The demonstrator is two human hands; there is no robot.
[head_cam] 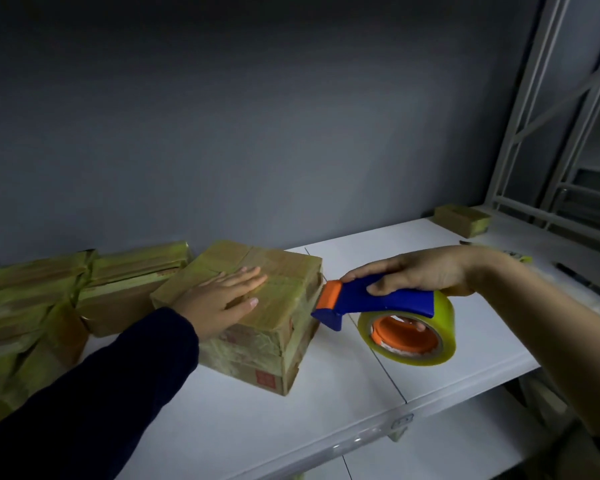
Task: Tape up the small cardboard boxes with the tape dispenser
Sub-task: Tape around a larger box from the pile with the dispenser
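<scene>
No wording can be read anywhere. The nearest cardboard box (pixel 284 268) carries a red square stamp (pixel 264 378) low on its front face (a fainter red mark (pixel 232 336) sits higher up), both too blurred to decipher.

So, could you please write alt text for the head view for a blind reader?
The right hand holds a blue tape dispenser at the edge of a taped cardboard box; the flat left hand rests on its top.

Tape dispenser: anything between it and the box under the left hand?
Nothing visible. The right hand holds the tape dispenser with its front at the right edge of the box; the left hand rests on top.
</scene>
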